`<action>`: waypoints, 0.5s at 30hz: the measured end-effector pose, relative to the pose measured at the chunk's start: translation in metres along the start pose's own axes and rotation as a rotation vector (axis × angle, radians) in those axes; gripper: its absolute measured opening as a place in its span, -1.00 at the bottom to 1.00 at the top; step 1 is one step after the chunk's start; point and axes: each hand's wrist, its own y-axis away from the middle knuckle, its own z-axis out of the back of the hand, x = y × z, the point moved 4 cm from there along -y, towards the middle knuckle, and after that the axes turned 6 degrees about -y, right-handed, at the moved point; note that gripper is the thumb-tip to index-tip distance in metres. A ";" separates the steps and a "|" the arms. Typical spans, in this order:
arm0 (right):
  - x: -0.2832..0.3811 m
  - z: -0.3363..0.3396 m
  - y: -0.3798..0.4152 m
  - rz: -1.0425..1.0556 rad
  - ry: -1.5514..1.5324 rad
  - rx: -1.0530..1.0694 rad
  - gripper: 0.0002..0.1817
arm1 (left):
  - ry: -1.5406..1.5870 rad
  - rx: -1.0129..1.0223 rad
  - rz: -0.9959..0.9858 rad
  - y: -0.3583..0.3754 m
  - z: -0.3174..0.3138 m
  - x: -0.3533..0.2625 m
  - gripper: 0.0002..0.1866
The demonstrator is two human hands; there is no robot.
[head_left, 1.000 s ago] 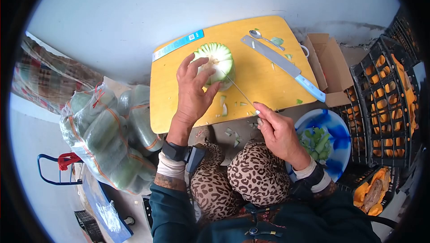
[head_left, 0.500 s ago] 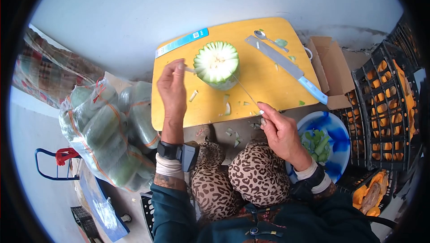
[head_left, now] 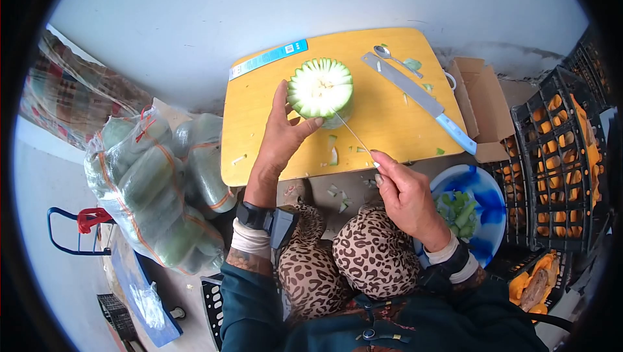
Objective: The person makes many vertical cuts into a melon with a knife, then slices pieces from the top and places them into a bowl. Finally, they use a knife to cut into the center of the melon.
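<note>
Melon (head_left: pixel 321 86) stands on the desk (head_left: pixel 389 125), its rim seemingly being carved; left hand (head_left: pixel 285 128) spread against it, right hand (head_left: pixel 405 193) gripping a thin knife (head_left: pixel 354 134). Next cut probably needs steadying.

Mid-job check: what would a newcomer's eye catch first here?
Probably the pale, scalloped top of the cut gourd on the yellow table, the left hand spread against its side and the right hand holding a thin tool to its rim. Next, the blue-handled knife lying right of it, and the plastic-wrapped green produce left of the table.
</note>
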 end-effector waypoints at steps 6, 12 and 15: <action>0.002 -0.003 0.002 0.004 0.002 0.010 -0.59 | -0.022 -0.008 -0.026 0.002 -0.003 0.000 -0.01; 0.001 -0.004 0.003 0.011 0.003 -0.011 -0.60 | 0.034 -0.013 -0.048 0.002 -0.004 0.001 -0.05; 0.001 -0.003 0.003 0.003 0.003 -0.010 -0.60 | 0.028 -0.029 -0.061 0.000 -0.005 0.007 -0.04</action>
